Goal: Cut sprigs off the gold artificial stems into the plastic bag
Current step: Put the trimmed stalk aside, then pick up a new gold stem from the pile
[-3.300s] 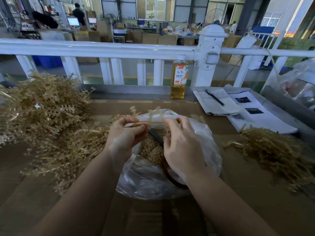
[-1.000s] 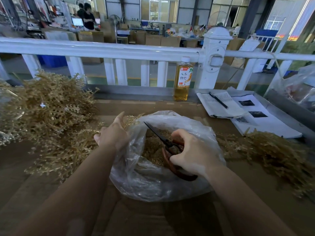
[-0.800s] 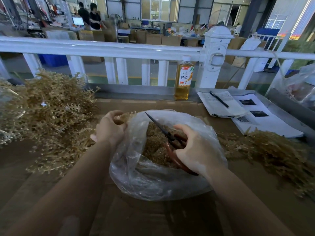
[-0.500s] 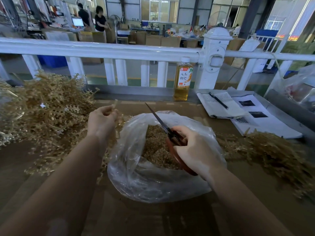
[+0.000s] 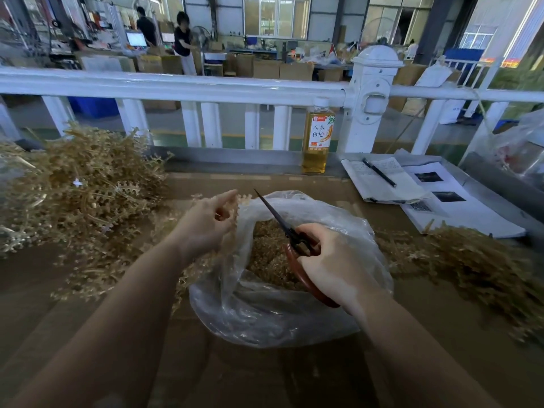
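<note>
A clear plastic bag (image 5: 265, 313) stands open on the brown table, part filled with cut gold sprigs (image 5: 265, 254). My left hand (image 5: 206, 225) holds a gold stem (image 5: 203, 266) at the bag's left rim; the stem hangs down beside the bag. My right hand (image 5: 332, 260) grips red-handled scissors (image 5: 282, 222) over the bag's mouth, blades together and pointing up and left towards the left hand. A large heap of gold stems (image 5: 79, 198) lies on the left. A smaller heap of gold stems (image 5: 468, 260) lies on the right.
A bottle of amber drink (image 5: 317, 139) stands at the table's back edge before a white railing (image 5: 206, 86). A notebook with a pen (image 5: 379, 179) and printed sheets (image 5: 459, 207) lie back right. Another plastic bag (image 5: 521, 145) sits far right. People stand in the workshop beyond.
My left hand took a stem from the left heap and lifted it to the bag's left rim. My right hand raised the scissors, whose tip now points towards the left hand.
</note>
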{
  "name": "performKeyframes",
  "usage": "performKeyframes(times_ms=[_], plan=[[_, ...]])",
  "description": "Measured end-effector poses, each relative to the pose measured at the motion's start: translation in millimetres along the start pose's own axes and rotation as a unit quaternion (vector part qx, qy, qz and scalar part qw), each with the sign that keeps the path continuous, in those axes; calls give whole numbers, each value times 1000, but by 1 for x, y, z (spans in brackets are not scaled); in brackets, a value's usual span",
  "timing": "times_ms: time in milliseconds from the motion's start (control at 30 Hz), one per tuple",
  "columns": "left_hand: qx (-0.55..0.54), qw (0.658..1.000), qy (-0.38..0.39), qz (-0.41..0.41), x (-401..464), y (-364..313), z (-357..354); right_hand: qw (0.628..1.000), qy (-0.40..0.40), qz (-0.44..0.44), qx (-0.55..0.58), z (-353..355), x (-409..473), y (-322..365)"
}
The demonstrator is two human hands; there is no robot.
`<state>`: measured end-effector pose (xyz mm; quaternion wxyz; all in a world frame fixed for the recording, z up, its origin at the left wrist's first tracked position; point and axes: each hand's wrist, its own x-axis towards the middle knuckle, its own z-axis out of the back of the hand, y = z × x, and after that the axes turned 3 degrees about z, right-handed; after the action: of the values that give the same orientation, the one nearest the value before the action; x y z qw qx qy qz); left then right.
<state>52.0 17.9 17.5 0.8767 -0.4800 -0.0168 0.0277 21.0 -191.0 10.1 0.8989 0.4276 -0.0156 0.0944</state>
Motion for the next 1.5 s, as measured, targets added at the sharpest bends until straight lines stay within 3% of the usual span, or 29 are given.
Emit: performKeyframes(times_ms=[67, 133, 233, 333, 400, 467, 767, 933, 1033, 1133, 1233, 1333, 1433, 1500], plan=[[-84, 996, -2, 39, 2, 5, 0, 1000, 1, -4, -8, 0, 0, -2], [-133, 986, -78, 56, 7, 11, 1, 1000, 0, -6, -16, 0, -1, -4], [54, 971, -231, 43, 10, 23, 6, 1000, -3, -10, -25, 1, -2, -6], [229, 945, -201, 121, 13, 36, 9, 999, -8, -8, -45, 2, -2, -6], [255, 935, -163, 185, 15, 40, 9, 999, -6, -10, -37, 2, -2, -5], [270, 929, -157, 198, 15, 42, 6, 999, 3, -17, -31, 1, -3, -4], [264, 904, -323, 96, 8, 26, 12, 999, 9, -34, -26, 1, -3, -8], [173, 913, -369, 6, 8, 5, 21, 999, 5, -32, -16, 0, -3, -8], [160, 896, -414, -15, 7, -6, 25, 999, 5, -35, 4, -1, -4, -8], [18, 926, -378, -4, 9, -17, 28, 999, 5, -42, 30, -2, -4, -9], [-201, 960, -183, 65, 7, -28, 18, 998, 7, -49, 37, -3, -3, -10], [-130, 987, -89, 42, 5, -24, -5, 998, 9, -55, 36, -2, -3, -9], [-28, 988, -152, 2, 5, -14, -26, 999, 19, -47, 11, 1, -3, -11], [-18, 984, -178, -4, 4, -12, -32, 999, 27, -46, 7, 4, -2, -11]])
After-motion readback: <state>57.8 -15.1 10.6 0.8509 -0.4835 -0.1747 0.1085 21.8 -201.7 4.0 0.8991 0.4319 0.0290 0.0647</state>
